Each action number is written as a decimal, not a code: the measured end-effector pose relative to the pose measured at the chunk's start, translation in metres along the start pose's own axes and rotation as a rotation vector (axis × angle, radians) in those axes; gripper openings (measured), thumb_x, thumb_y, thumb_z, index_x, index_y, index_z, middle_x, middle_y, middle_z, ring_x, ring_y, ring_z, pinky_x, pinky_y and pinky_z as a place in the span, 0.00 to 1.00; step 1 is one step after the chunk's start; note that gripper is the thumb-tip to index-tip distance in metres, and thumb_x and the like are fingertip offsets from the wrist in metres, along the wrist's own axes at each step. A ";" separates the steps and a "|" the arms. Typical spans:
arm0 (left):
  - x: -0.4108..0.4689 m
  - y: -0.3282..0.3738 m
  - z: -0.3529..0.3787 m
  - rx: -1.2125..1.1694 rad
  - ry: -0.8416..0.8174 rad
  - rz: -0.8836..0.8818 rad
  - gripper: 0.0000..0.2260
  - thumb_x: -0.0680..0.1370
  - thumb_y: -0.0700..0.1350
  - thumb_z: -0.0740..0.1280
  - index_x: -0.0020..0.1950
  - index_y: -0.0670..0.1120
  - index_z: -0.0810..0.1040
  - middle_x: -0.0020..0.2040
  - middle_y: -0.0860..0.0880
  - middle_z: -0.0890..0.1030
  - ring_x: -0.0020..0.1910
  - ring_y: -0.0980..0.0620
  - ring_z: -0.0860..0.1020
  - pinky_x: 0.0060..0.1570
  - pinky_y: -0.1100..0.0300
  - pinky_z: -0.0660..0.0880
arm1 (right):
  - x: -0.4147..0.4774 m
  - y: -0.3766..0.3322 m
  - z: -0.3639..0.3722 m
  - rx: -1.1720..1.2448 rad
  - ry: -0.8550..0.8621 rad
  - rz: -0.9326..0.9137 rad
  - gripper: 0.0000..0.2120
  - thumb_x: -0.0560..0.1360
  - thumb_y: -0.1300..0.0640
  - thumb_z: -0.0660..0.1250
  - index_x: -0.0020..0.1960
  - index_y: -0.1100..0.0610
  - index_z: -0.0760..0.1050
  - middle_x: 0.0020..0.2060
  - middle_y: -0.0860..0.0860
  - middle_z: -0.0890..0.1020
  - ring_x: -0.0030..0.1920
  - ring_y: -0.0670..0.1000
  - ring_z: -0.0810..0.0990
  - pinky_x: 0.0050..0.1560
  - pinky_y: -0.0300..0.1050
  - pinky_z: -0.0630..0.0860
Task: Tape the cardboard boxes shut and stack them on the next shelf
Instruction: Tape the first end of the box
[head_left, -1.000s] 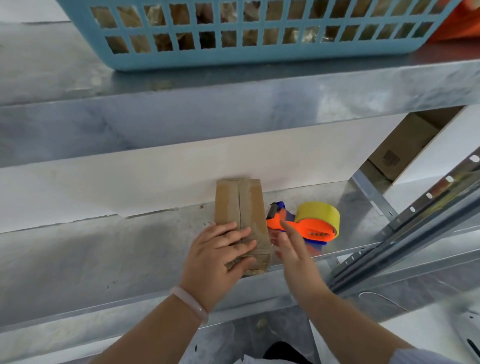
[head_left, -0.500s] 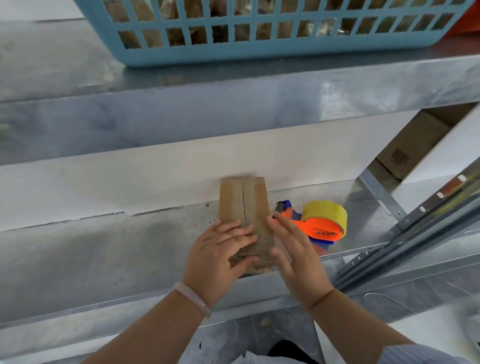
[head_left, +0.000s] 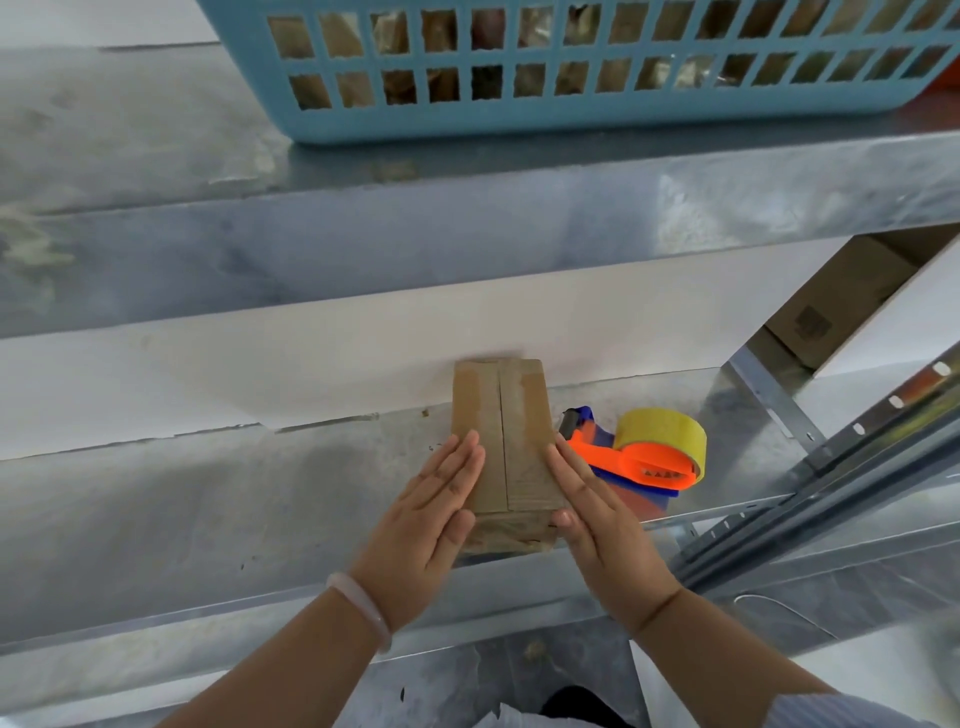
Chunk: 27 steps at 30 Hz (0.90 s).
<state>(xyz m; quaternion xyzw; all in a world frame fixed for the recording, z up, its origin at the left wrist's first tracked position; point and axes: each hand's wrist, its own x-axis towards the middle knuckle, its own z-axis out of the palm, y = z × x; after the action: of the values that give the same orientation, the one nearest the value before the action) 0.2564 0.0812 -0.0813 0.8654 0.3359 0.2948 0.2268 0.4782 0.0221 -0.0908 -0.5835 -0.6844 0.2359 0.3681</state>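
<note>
The small cardboard box (head_left: 501, 441) sits long-ways on the lower metal shelf (head_left: 208, 519), its far end butted against the white back panel (head_left: 260, 374) at 12 o'clock. There's a glossy film over the top seam and down the near end, so I'd say the taping on this one is pretty much done. The stacking on the next shelf isn't.

The left hand (head_left: 431, 519) lies flat along the box's 9 o'clock side and the right hand (head_left: 597, 519) flat along the 3 o'clock side. Fingers are straight on both, nothing curled round anything, so it's more a squeeze between palms than a real grasp.

The orange tape dispenser (head_left: 639, 457) lies just beside the box at 3 o'clock with nobody holding it. Can't tell if the right fingers brush it.

Room-wise, there's bare shelf out toward 9 o'clock, and the front lip is close at 6. The upper shelf (head_left: 363, 234) with the blue basket (head_left: 571, 67) overhangs at 12, so I reckon the box has to come out toward 6 before going up. The slotted upright (head_left: 831, 467) crowds things at 3 to 4 o'clock.
</note>
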 end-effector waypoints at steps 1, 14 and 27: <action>-0.002 0.005 0.002 -0.105 0.044 -0.059 0.24 0.83 0.52 0.52 0.77 0.43 0.56 0.79 0.50 0.56 0.78 0.52 0.54 0.75 0.57 0.54 | -0.004 -0.002 0.005 0.095 0.008 0.048 0.24 0.82 0.45 0.53 0.76 0.45 0.55 0.76 0.40 0.59 0.75 0.40 0.58 0.74 0.42 0.60; 0.024 0.035 0.042 -0.631 0.461 -0.731 0.26 0.79 0.51 0.64 0.75 0.56 0.60 0.61 0.65 0.73 0.55 0.76 0.72 0.49 0.80 0.69 | 0.023 -0.041 0.049 0.559 0.321 0.524 0.22 0.80 0.48 0.60 0.74 0.44 0.65 0.60 0.40 0.79 0.57 0.37 0.78 0.57 0.40 0.78; 0.025 0.042 0.046 -0.779 0.561 -0.750 0.20 0.84 0.48 0.51 0.75 0.48 0.64 0.70 0.50 0.73 0.68 0.55 0.71 0.66 0.54 0.72 | 0.020 -0.041 0.045 0.678 0.235 0.502 0.29 0.78 0.40 0.52 0.77 0.47 0.60 0.72 0.43 0.70 0.71 0.42 0.67 0.72 0.50 0.67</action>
<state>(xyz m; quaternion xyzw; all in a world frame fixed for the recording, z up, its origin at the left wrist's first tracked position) 0.3205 0.0623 -0.0807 0.4308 0.5321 0.5129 0.5179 0.4171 0.0376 -0.0832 -0.6009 -0.3589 0.4612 0.5454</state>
